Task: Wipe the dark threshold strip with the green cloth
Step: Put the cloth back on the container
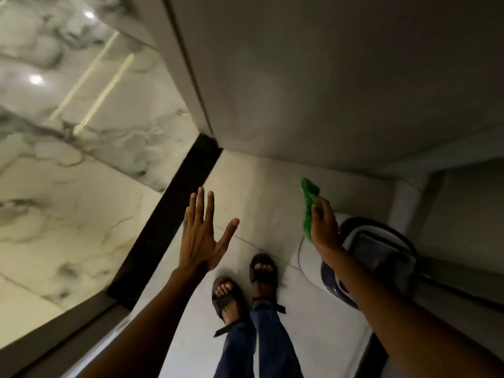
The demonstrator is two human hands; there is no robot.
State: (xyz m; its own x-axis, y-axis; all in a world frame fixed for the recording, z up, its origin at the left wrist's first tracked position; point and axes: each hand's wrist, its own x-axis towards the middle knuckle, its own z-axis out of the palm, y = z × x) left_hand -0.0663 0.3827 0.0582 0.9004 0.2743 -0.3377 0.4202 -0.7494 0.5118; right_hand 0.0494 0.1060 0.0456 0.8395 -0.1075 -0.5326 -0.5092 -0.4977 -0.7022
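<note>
1. The person stands on the pale floor (256, 186), both arms reaching forward and the two hands held well apart from each other.
2. The left hand (203, 236) is empty, its fingers spread flat and wide, hovering beside the dark threshold strip (169, 216) (whether it touches anything I cannot tell).
3. The right hand (324, 230) is clamped on the green cloth (309, 205), bunched so one end sticks up past the fingers; the cloth is off the strip, well to its right.
4. The strip runs diagonally between the glossy marble floor (68, 186) on its left and the pale floor on its right, ending at the wall corner.
5. Two feet in dark sandals (226, 296) stand just right of the strip's near end.
6. A white and dark appliance (381, 249) sits on the floor under the right arm.
</note>
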